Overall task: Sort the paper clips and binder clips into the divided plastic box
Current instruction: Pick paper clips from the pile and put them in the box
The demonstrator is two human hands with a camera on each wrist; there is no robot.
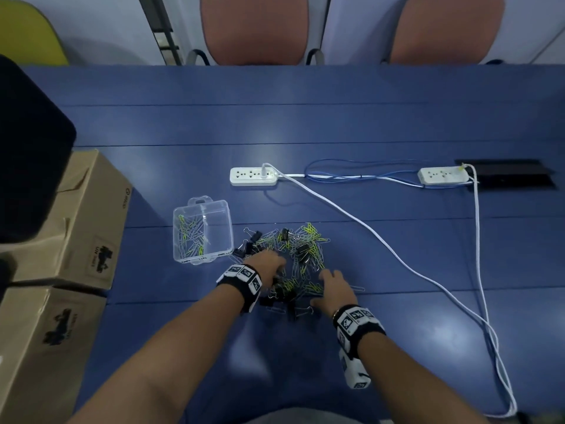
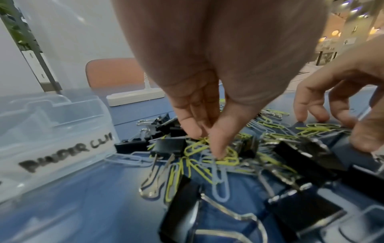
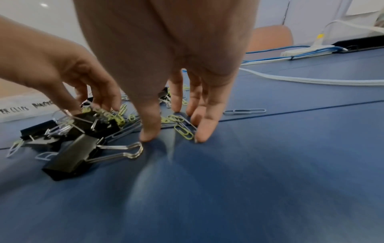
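Left hand [image 2: 207,128]: fingertips and thumb are pinching yellow and pale blue wire paper clips [image 2: 209,152] out of the mixed heap, probably gathering several per trip.
Right hand [image 3: 176,115]: fingers are lying straight and spread, tips pressing on the blue tabletop [image 3: 270,164] at the heap's near right edge, gripping nothing; apparently corralling strays.
Black metal binder clips [image 3: 70,157]: lying tangled among the paper clips, towards the tabletop's near edge.
Clear divided plastic box [image 1: 201,231]: standing just left of the heap; left compartment is holding paper clips, right compartment, hand-lettered for binder clips, looks bare.
Progress: sorting is looking early.
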